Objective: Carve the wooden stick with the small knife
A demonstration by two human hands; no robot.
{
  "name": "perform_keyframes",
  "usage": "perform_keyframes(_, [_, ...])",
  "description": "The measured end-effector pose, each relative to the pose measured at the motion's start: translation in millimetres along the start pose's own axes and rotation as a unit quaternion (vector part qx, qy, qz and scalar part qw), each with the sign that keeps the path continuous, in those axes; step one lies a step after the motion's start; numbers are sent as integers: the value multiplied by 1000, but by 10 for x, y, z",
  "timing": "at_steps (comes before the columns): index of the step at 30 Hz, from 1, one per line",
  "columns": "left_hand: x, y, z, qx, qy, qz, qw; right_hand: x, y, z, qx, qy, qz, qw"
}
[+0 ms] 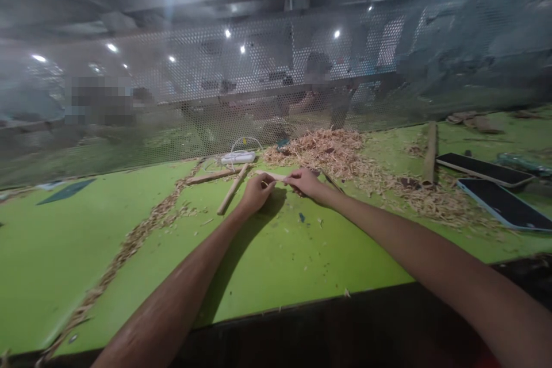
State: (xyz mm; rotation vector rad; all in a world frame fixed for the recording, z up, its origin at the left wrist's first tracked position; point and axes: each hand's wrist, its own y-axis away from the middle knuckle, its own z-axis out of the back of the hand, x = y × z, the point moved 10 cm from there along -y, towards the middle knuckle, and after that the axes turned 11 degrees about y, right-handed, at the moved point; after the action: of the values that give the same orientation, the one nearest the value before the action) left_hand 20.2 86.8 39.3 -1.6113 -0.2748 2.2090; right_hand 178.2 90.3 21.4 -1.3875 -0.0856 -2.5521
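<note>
Both hands meet over the green table (276,264), near the pile of shavings. My left hand (257,191) is closed in a pinch on a thin pale strip (273,176). Close beside it on the right, my right hand (305,181) pinches the same strip with its fingertips. A round wooden stick (233,190) lies just left of my left hand, touching or near a second wooden piece (213,176). Behind the hands sits a white device with a cable (238,157).
Curly shavings (328,152) are heaped behind and right of the hands. Two phones (485,169) and a wooden tube (430,155) lie at the right. A perforated metal screen (207,109) stands along the back, with people behind it. A dark flat piece (66,191) lies far left.
</note>
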Motion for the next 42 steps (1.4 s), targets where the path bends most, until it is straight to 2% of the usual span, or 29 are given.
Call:
perform_keyframes(4, [51,-12,68,-28,2,19,999,26,-17,31,-33,48,31,998])
perform_keyframes(12, [163,-24,90,-37,-3,48,998,161,-7,56,-64,142,97,983])
perform_keyframes(21, [87,0,4,-19,8,13,1000,354,55,-55,-73,253,169,950])
perform_keyframes(28, [53,11,33,-30,-2,1,1000,344,84,-66,-86,276,159,944])
perform_keyframes(34, [6,11,-18,-14,-21,-9,1000,333,64,-54,-102,296,155,937])
perform_keyframes(42, [30,8,-87,8,-27,-10,1000,359,57,-117,-71,282,188,938])
